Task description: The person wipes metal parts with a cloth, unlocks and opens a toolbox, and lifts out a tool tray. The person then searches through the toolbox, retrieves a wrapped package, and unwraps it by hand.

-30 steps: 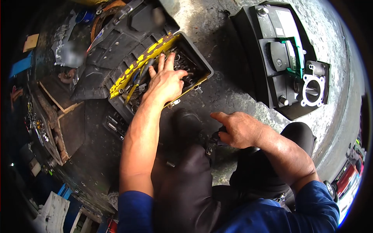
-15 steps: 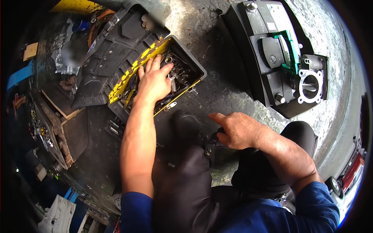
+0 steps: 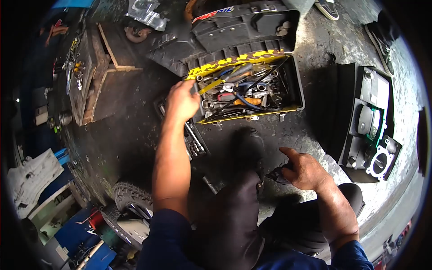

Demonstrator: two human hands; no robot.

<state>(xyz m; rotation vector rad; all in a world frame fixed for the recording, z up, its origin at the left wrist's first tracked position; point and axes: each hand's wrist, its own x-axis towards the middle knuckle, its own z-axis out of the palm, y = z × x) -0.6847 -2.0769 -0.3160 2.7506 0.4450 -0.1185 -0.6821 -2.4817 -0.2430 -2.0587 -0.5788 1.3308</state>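
Observation:
My left hand is at the left end of an open black toolbox, fingers stretched over its edge and thumb apart, with nothing visible in it. Inside the box lie a screwdriver with an orange handle, a red-and-grey handle, a yellow strip-like tool and several sockets and wrenches. Beneath my left forearm, a socket set case is partly covered. My right hand hovers near my knee, index finger extended and the other fingers curled on a dark crumpled cloth.
A black car battery in a tray stands at the right, with a metal gasket-like plate beside it. A wooden box and a tire lie left. Another person's shoes show at the top.
My left hand has come out of the toolbox's middle to its left end, uncovering the tools. The view has turned left. My right hand keeps its pose with the dark cloth.

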